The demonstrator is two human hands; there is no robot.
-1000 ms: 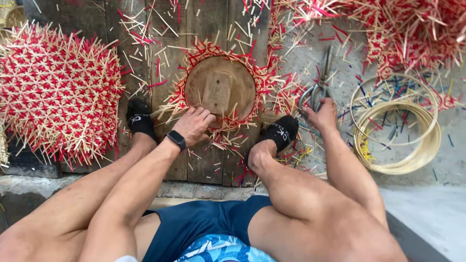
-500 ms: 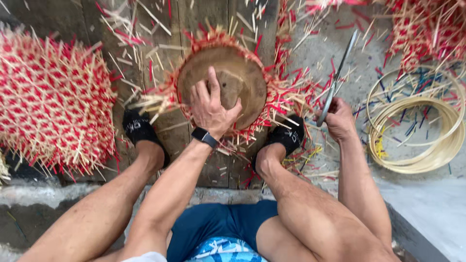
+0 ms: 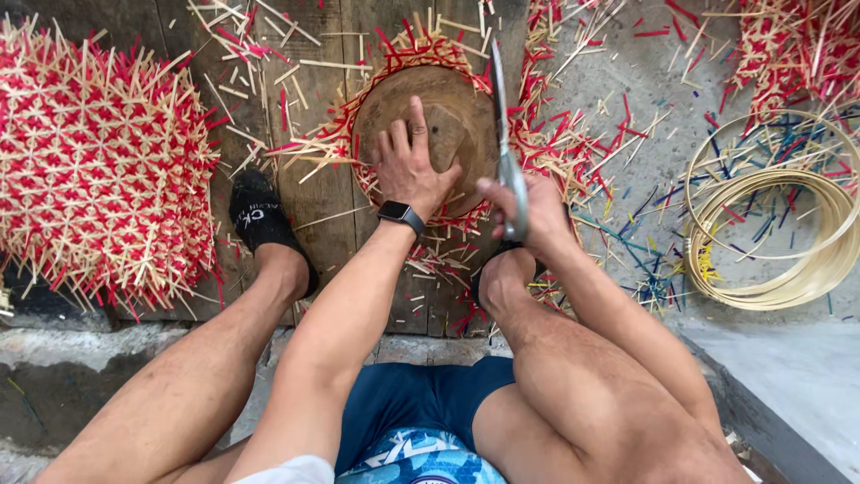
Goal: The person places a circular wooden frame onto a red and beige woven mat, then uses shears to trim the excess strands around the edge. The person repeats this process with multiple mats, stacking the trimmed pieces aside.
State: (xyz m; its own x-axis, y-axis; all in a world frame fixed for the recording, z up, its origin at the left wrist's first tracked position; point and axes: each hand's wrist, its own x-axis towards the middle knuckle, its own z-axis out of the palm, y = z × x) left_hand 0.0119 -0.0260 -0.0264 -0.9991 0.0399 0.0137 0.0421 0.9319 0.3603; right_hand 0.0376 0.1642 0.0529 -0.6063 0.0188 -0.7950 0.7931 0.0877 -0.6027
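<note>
My left hand (image 3: 408, 166) lies flat, fingers spread, on a round wooden disc (image 3: 452, 112) that sits on a woven mat of red and natural bamboo strips (image 3: 546, 134). My right hand (image 3: 533, 211) grips a long grey blade (image 3: 502, 125) by its handle. The blade points away from me, along the disc's right edge. Both of my feet rest on the wooden boards, one in a black sock (image 3: 260, 220) at the left.
A large woven red and natural panel (image 3: 94, 161) lies at the left. Coiled bamboo hoops (image 3: 779, 233) rest on the concrete at the right. More woven red pieces (image 3: 793, 45) sit at the top right. Cut strips litter the boards.
My left hand moved from the disc's near edge up onto its top. My right hand picked the blade up from the floor and brought it left, beside the disc.
</note>
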